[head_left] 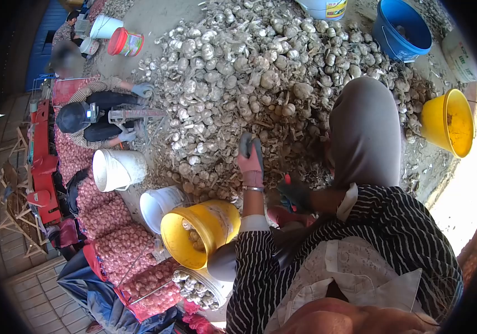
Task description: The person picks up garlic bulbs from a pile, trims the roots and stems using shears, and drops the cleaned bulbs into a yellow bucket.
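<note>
My left hand (250, 158), in a pink glove with grey fingertips, reaches over the near edge of a large garlic heap (233, 72). Its fingers are bent together; whether a bulb is between them is too small to tell. To its right, close to my knee, my right hand (295, 196) wears a dark glove and is wrapped round a tool with a red handle (288, 179). The tool's working end is hidden. A yellow bucket (180, 236) with a few bulbs inside lies tilted left of my left forearm, above a white bucket (216, 281) full of garlic.
White buckets (117, 170) stand at the left; a blue bucket (397, 33) and another yellow bucket (444, 122) are at the right. A co-worker (91, 114) in gloves sits across the heap's left side. Red net sacks of garlic (121, 245) line the lower left.
</note>
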`<state>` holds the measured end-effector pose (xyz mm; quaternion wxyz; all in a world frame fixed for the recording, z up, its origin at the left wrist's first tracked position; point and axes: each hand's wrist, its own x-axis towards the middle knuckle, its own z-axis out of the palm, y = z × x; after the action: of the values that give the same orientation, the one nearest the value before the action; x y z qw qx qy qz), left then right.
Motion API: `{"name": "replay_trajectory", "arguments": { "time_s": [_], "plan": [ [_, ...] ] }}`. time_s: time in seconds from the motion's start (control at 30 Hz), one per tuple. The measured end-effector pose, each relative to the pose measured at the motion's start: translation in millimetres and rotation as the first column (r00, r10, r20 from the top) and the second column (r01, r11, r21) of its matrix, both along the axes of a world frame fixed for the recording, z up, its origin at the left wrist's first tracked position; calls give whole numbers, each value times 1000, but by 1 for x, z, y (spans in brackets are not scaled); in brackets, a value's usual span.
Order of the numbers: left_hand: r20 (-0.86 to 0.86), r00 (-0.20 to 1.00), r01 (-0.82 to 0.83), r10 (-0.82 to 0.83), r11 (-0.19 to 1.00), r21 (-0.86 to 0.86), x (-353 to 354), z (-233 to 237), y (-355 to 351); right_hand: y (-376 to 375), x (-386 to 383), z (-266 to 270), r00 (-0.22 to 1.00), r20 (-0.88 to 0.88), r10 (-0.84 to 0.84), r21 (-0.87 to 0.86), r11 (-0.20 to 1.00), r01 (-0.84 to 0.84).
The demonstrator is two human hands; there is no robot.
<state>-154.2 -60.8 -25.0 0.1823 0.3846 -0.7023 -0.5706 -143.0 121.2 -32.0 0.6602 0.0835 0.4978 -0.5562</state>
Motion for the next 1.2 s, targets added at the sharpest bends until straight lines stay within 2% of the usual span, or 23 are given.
{"name": "replay_trajectory", "arguments": {
  "time_s": [0.07, 0.1, 0.13, 0.17, 0.2, 0.23, 0.27, 0.3, 0.37, 0.43, 0.5, 0.6, 0.63, 0.7, 0.73, 0.77, 0.83, 0.9, 0.97, 1.0, 1.1, 1.13, 1.2],
  "plan": [
    [263, 947, 279, -184, 875, -396, -59, 11, 10, -2, 26, -35, 995, -45, -91, 68, 993, 94],
    [413, 885, 433, -217, 709, -556, -88, 7, 8, -2, 50, -70, 867, -473, -157, -171, 982, 84],
    [414, 881, 442, -228, 707, -552, -114, 6, 7, -3, 63, -99, 560, -777, -286, -369, 929, -37],
    [536, 813, 567, -228, 516, -642, -138, 5, 5, -2, 65, -95, 632, -731, -257, -352, 935, -28],
    [646, 738, 672, -194, 295, -679, -160, 5, 3, -2, 63, -80, 870, -463, -169, -251, 966, 54],
    [649, 734, 677, -202, 292, -676, -178, 5, 1, -1, 54, -64, 980, -146, -134, -101, 988, 120],
    [781, 610, 777, -136, 300, -554, -194, 2, -1, -2, 42, -45, 990, -41, -135, -42, 990, 134],
    [883, 464, 850, -74, 318, -420, -209, 0, -1, 1, 44, -46, 991, 13, -136, -10, 991, 136],
    [879, 476, 848, 18, 254, -465, -225, -21, -6, 0, 39, -42, 991, 33, -133, -1, 991, 133],
    [910, 407, 822, 72, 405, -400, -235, -19, -6, -2, 35, -38, 991, 44, -127, 0, 992, 127],
    [918, 395, 816, 41, 444, -371, -229, -9, -5, -3, 31, -36, 991, 54, -121, 6, 993, 120],
    [801, 595, 679, -69, 577, -454, -203, 9, -1, -7, 24, -34, 992, 51, -117, 8, 993, 117],
    [800, 597, 678, -66, 574, -459, -190, 0, -2, -6, 20, -33, 992, 42, -119, 3, 993, 119],
    [589, 808, 361, 2, 788, -499, -157, -24, -9, -7, 16, -31, 992, 35, -122, 2, 993, 122],
    [417, 904, 92, 100, 905, -416, -143, -37, -15, -8, 19, -34, 992, 39, -123, 9, 992, 123],
    [412, 905, 83, 109, 904, -420, -129, -56, -28, -7, 16, -34, 991, 35, -127, 11, 992, 127],
    [311, 897, -238, 314, 936, -259, -93, -88, -49, -5, 10, -33, 991, 40, -129, 10, 992, 129],
    [271, 911, -275, 310, 948, -161, -64, -99, -62, 1, -5, -15, 995, -25, -98, 24, 995, 99],
    [549, 814, -186, 190, 980, -65, -47, -73, -52, 5, -1, -20, 992, -103, -72, 38, 996, 76],
    [659, 694, -289, 291, 950, -115, -48, -46, -30, 4, 3, -39, 992, -63, -110, 22, 994, 111],
    [312, 887, -445, 339, 809, 385, -13, -195, -81, 5, -1, -30, 977, -77, -198, 42, 979, 202],
    [174, 917, -391, 358, 731, 559, -9, -172, -59, 5, -1, -23, 964, -115, -239, 67, 967, 247],
    [184, 939, -343, 290, 782, 520, -16, -155, -40, 4, -4, -17, 962, -98, -255, 78, 962, 263]
  ]
}}
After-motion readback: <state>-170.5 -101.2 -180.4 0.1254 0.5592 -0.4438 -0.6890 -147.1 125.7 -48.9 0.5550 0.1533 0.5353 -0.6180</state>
